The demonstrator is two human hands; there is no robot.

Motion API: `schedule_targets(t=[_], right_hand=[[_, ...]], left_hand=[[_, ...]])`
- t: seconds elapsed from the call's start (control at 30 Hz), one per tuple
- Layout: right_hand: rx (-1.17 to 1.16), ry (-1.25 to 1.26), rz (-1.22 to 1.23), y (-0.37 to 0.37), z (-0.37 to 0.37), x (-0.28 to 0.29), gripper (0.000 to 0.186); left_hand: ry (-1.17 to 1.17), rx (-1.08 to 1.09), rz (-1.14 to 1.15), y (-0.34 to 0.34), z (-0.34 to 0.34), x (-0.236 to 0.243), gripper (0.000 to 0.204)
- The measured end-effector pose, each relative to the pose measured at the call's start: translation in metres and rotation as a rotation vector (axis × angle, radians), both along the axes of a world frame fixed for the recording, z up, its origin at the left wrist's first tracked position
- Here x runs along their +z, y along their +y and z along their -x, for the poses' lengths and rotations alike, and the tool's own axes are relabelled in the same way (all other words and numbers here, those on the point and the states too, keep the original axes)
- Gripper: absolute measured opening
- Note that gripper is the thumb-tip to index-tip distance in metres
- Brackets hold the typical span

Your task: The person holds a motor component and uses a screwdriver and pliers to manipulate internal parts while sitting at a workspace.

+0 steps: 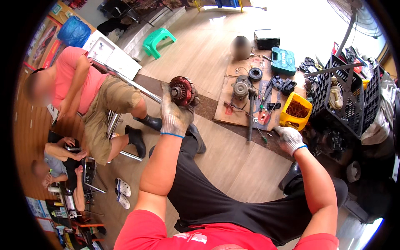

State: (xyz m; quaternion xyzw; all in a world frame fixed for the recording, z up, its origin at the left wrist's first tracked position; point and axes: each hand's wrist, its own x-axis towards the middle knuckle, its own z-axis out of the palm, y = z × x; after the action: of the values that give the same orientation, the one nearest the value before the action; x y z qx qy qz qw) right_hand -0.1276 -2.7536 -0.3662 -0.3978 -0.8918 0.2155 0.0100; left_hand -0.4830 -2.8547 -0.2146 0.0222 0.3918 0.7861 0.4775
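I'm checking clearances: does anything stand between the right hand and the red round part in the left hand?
Nothing visible stands between the right hand and the red round part, which the left hand holds up. A dark bar and a green-ended tool seem to lie lower, by the edge of the cardboard.

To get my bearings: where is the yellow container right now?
In the head view, the yellow container is right of centre, just beyond the right hand and nearer than the teal case.
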Motion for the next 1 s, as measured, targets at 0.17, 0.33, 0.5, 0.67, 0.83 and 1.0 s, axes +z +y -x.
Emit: schedule_targets(t=[0.17,0.33,0.5,0.67,0.83,1.0], right_hand=[[0.018,-0.564,0.257,0.030,-0.052,-0.029,0.033],[-0.138,-0.110,0.038,0.042,-0.035,0.026,0.040],[-0.082,0.660,0.108,0.008,0.049,0.086,0.058],[-0.335,0.430,0.193,0.002,0.061,0.143,0.062],[-0.409,0.757,0.207,0.070,-0.006,0.131,0.058],[-0.207,1.757,0.792,0.081,-0.072,0.162,0.082]], left_hand=[[0.066,-0.001,0.017,0.000,0.016,-0.012,0.066],[0.150,-0.135,0.098,0.001,-0.007,-0.027,0.067],[0.212,-0.225,0.109,0.004,-0.056,-0.035,0.055],[0.248,-0.274,0.040,0.004,-0.072,-0.032,0.041],[0.229,-0.278,0.113,0.016,-0.036,-0.039,0.052],[0.211,-0.083,0.210,0.014,-0.008,-0.051,0.052]])
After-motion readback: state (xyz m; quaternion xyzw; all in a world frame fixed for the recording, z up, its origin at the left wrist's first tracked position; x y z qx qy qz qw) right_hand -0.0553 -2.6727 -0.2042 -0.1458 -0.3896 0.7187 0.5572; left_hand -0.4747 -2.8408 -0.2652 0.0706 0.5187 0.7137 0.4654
